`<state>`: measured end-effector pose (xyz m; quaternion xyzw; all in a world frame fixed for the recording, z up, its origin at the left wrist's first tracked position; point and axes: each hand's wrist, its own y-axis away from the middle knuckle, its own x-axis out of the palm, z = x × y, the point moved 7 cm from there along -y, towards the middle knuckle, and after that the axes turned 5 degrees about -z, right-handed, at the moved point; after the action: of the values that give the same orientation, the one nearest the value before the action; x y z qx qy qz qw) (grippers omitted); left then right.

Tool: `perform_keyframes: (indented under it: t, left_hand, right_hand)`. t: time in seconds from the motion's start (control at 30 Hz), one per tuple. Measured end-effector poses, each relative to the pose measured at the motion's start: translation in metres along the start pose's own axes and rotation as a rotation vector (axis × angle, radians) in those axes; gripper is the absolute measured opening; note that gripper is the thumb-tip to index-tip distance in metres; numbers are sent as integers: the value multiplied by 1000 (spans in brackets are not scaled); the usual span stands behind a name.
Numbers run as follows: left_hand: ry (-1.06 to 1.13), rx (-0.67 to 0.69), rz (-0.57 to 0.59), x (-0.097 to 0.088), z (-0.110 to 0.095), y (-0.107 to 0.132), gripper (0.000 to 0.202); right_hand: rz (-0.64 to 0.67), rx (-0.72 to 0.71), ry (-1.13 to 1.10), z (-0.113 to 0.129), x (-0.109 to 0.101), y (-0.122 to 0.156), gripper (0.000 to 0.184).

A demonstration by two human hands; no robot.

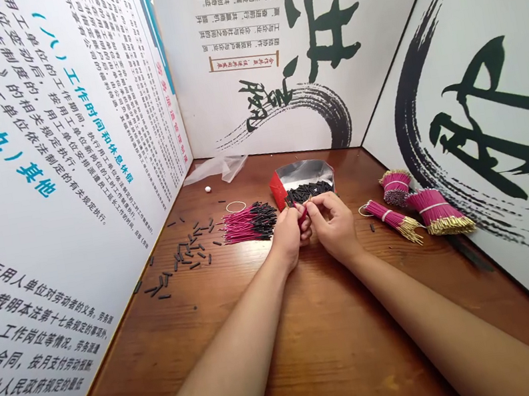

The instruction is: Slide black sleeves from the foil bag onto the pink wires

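Observation:
My left hand (289, 233) and my right hand (332, 224) meet fingertip to fingertip at the middle of the wooden table (318, 337). Between them they pinch a small bunch of pink wires (302, 216), mostly hidden by the fingers. Just beyond the hands stands an open red and silver box (277, 189) filled with short black sleeves (308, 191). Left of my left hand lies a pile of pink wires with black ends (248, 222).
Loose black sleeves (187, 251) are scattered at the left. Three banded bundles of pink wires with gold tips (418, 206) lie at the right. A rubber band (235, 207) and clear plastic bag (219, 167) lie farther back. Printed boards (50, 159) wall in three sides.

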<state>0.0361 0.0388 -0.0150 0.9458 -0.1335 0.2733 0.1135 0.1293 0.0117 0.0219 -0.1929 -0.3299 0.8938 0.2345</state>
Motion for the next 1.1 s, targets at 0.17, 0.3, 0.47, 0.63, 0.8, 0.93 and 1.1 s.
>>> perform_keyframes:
  t: [0.17, 0.3, 0.47, 0.63, 0.8, 0.93, 1.1]
  left_hand:
    - [11, -28, 21, 0, 1, 0, 16]
    - [-9, -29, 9, 0, 0, 2, 16]
    - [-17, -36, -23, 1, 0, 2, 14]
    - [-55, -30, -72, -1, 0, 0, 13]
    - [-68, -6, -69, 0, 0, 0, 19]
    - [-73, 3, -81, 0, 0, 1, 21]
    - [-112, 10, -91, 2, -2, 2, 20]
  right_hand:
    - [4, 4, 11, -2, 0, -1, 17]
    - [-1, 36, -8, -6, -1, -2, 19]
    - [-84, 101, -26, -14, -7, -4, 20]
    - [-107, 185, -106, -25, -6, -3, 27]
    - [-71, 211, -150, -25, -3, -3, 19]
    - [-112, 256, -247, -26, -4, -5, 16]
    - [-118, 293, -294, -27, -4, -5, 19]
